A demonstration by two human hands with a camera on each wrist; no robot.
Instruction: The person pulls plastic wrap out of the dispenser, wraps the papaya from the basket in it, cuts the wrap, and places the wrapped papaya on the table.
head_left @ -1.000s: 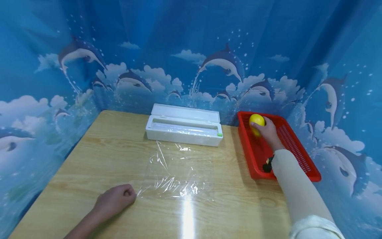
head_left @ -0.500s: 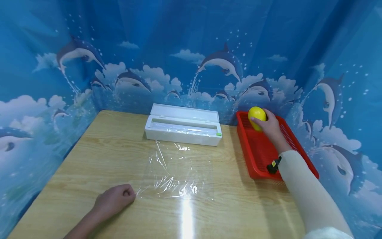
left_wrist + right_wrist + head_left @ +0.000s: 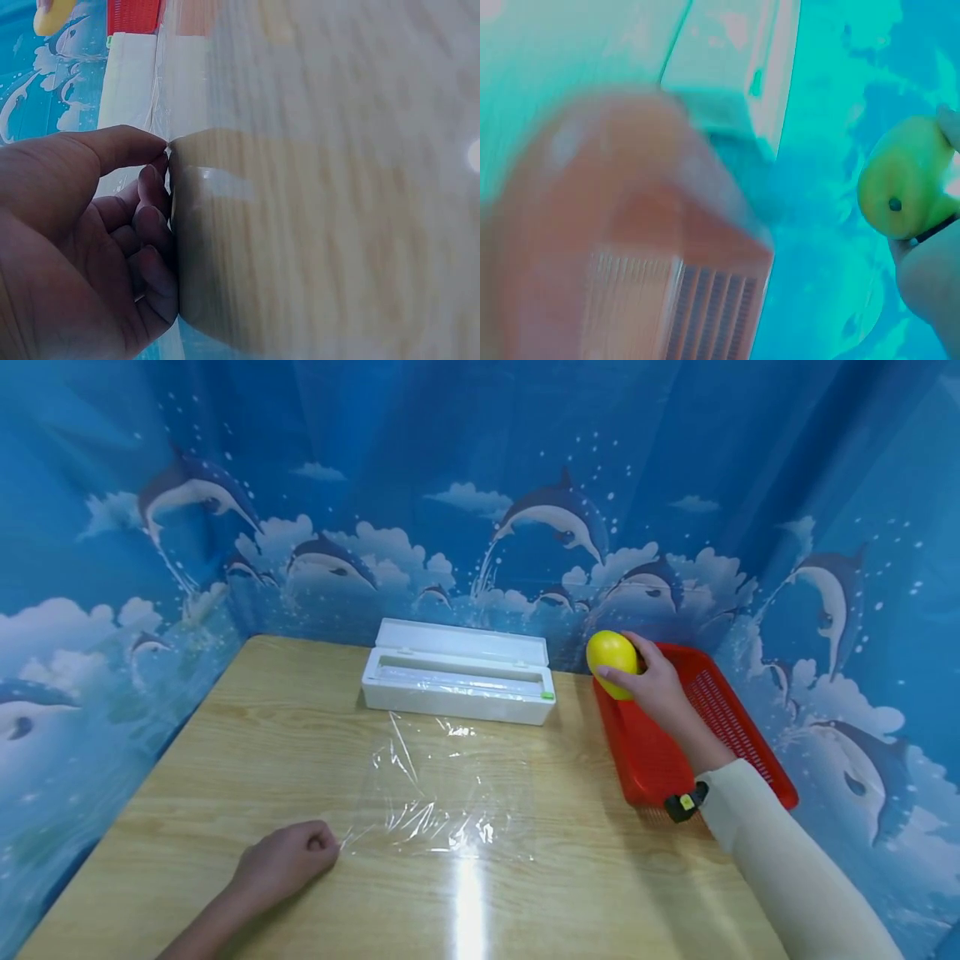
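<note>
At the left front, my left hand (image 3: 283, 864) pinches the near left corner of a clear sheet of plastic wrap (image 3: 442, 793) between thumb and forefinger; the other fingers curl in. The sheet lies on the wooden table, wrinkled and shiny. In the left wrist view the thumb tip meets the forefinger right at the wrap's edge (image 3: 174, 144). My right hand (image 3: 660, 693) grips a smooth yellow egg-shaped fruit (image 3: 611, 658), over the left rim of the red basket (image 3: 637, 768). A small dark spot marks one end of the fruit (image 3: 900, 180) in the right wrist view.
Behind the wrap stands a white plastic-wrap dispenser box (image 3: 457, 703), its lid (image 3: 461, 642) raised and a roll inside. A green slider (image 3: 547, 696) sits at its right end. A blue dolphin-print curtain (image 3: 450, 485) borders the table (image 3: 300, 735).
My right hand has lifted the yellow fruit from inside the red basket and carried it leftward to the rim. My left hand stays at the wrap's corner.
</note>
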